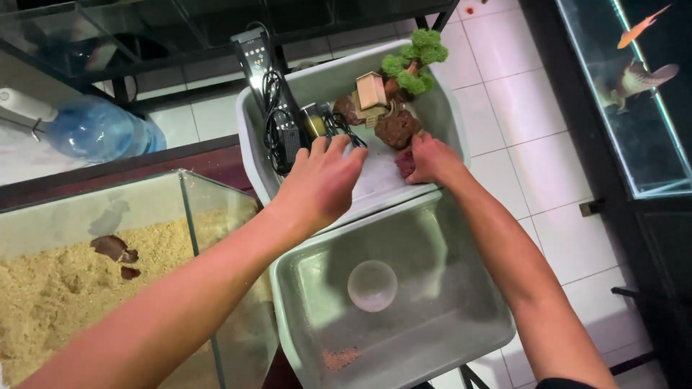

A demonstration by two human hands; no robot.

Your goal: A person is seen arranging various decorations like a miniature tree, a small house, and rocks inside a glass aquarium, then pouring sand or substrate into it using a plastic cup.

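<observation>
I am reaching into the grey tub (pixel 447 108), my right hand (pixel 430 160) closing on a reddish stone (pixel 404 164). My left hand (pixel 322 184) is hovering half open and empty beside the black cables (pixel 277 115) in this tub.

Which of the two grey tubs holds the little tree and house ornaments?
The far tub, where both hands reach; the near tub holds only a clear round dish.

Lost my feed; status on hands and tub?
Left hand open over black cables. Right hand shut on reddish rock in white plastic tub. Brown rock adjacent.
</observation>
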